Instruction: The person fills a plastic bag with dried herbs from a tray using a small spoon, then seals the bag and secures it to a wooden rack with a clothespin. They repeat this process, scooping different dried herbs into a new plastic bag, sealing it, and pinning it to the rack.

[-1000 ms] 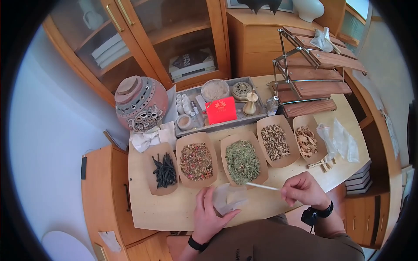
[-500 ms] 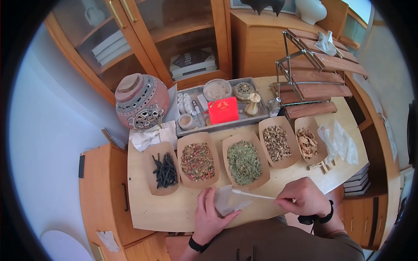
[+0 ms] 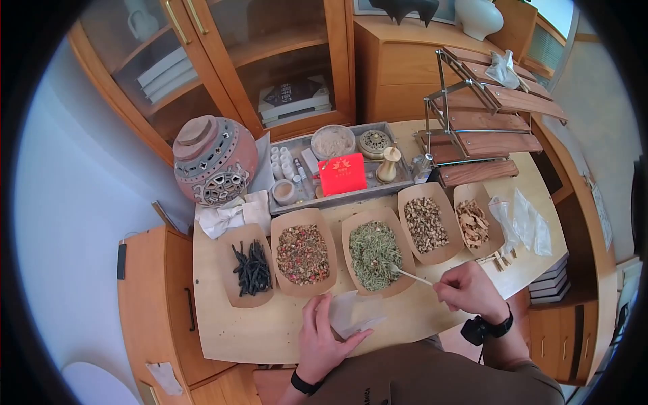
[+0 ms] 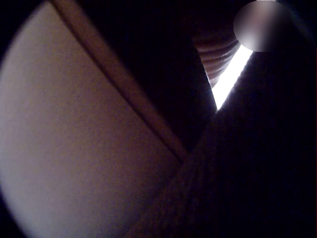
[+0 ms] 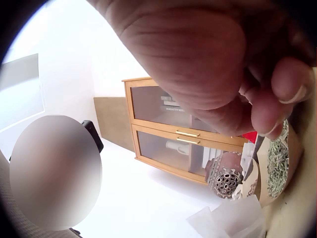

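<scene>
My left hand [image 3: 327,341] holds a translucent white pouch [image 3: 356,316] upright near the table's front edge, thumb and fingers around it. In the head view my right hand [image 3: 471,290] pinches the handle of a thin, pale spoon [image 3: 417,277]. The spoon's tip lies at the dried green herbs [image 3: 373,253], which fill the middle paper tray [image 3: 398,287]. The right wrist view shows curled right fingers [image 5: 267,116] close up, with the pouch [image 5: 240,218] beneath. Little but dark cloth and a pale surface shows in the left wrist view.
Paper trays hold black pods [image 3: 253,270], a reddish mix [image 3: 302,255], brown pieces [image 3: 425,225] and tan chips [image 3: 474,223]. Behind stand a pierced clay pot [image 3: 216,162], a grey tray [image 3: 337,198] with a red card [image 3: 342,174], and a slatted wooden rack [image 3: 486,142]. Clear bags [image 3: 530,223] lie right.
The spoon went from the front of the green herb tray to the pouch's mouth, then back up to the herbs. My left hand keeps hold of the pouch in nearly the same place.
</scene>
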